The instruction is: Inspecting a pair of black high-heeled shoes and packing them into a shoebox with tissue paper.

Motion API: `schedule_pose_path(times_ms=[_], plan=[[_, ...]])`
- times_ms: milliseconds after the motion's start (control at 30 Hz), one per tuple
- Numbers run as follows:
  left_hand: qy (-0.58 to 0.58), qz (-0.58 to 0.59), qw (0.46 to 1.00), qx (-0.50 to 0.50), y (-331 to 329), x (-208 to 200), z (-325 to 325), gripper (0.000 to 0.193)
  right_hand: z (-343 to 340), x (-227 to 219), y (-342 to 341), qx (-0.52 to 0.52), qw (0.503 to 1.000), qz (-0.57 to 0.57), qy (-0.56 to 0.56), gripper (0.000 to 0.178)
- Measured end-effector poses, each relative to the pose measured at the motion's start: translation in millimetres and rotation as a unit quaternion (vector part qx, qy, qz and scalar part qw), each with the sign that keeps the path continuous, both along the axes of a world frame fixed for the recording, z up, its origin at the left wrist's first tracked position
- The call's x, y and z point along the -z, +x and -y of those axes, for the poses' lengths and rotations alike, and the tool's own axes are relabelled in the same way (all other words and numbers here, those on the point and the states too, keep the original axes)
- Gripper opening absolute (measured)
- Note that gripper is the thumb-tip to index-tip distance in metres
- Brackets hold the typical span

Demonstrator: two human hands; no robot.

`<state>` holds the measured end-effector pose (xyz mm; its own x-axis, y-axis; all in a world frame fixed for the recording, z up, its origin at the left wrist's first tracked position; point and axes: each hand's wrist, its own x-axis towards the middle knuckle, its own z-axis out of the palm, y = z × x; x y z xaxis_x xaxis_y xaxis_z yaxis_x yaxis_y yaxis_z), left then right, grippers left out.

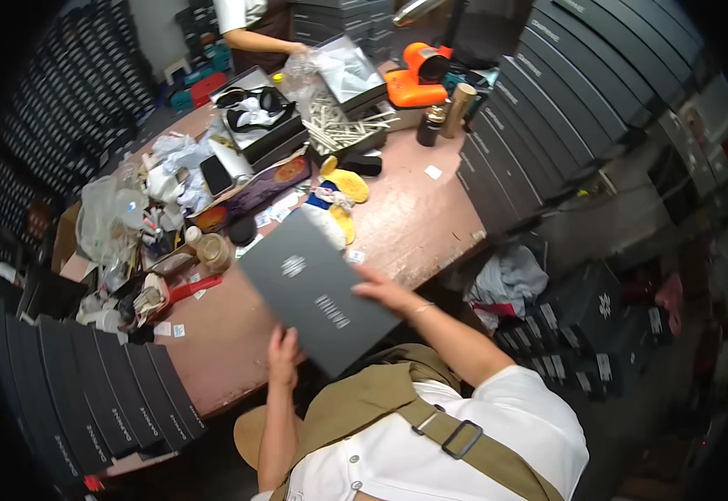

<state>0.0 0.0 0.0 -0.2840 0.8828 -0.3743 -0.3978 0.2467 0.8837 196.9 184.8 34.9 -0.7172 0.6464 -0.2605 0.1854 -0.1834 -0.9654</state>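
Observation:
A closed dark grey shoebox point(309, 292) with pale print on its lid is held at a slant above the near edge of the table, between both my hands. My left hand point(283, 355) grips its lower left edge, fingers bent against the side. On the right edge lies my right hand point(383, 292), with some fingers over the lid and the rest hidden. Just beyond the box, a yellow, blue and white cloth bundle point(336, 196) is partly covered by it. Loose small white paper slips point(273, 209) lie close by.
Stacks of grey boxes stand at right point(539, 117) and near left point(105, 392). Across the pink table point(405, 217), a person's hand point(297, 48) is beside an open box point(347, 75). An orange tape dispenser point(418, 75), plastic bags point(113, 204) and a phone point(216, 174) sit on it.

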Motion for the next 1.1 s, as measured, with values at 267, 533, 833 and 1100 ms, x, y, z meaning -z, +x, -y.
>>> schedule_pose_path(times_ms=[267,533,833,1100], plan=[[0.061,-0.16,0.972,0.163,109.5,-55.3,-60.4,0.059,-189.8,-54.1,186.4,0.34,0.843,0.161,0.384,0.04],[0.001,-0.331,0.943,-0.044,59.6,-38.3,97.0,0.048,-3.5,-240.1,-106.2,-0.135,0.821,-0.235,0.502,0.047],[-0.077,-0.336,0.892,-0.292,47.8,-26.1,246.3,0.046,338.6,-499.7,-353.9,-0.213,0.331,-0.442,0.806,0.081],[-0.016,-0.292,0.909,-0.298,35.1,-20.6,246.1,0.044,349.9,-516.2,-417.5,-0.125,0.154,-0.233,0.952,0.06]])
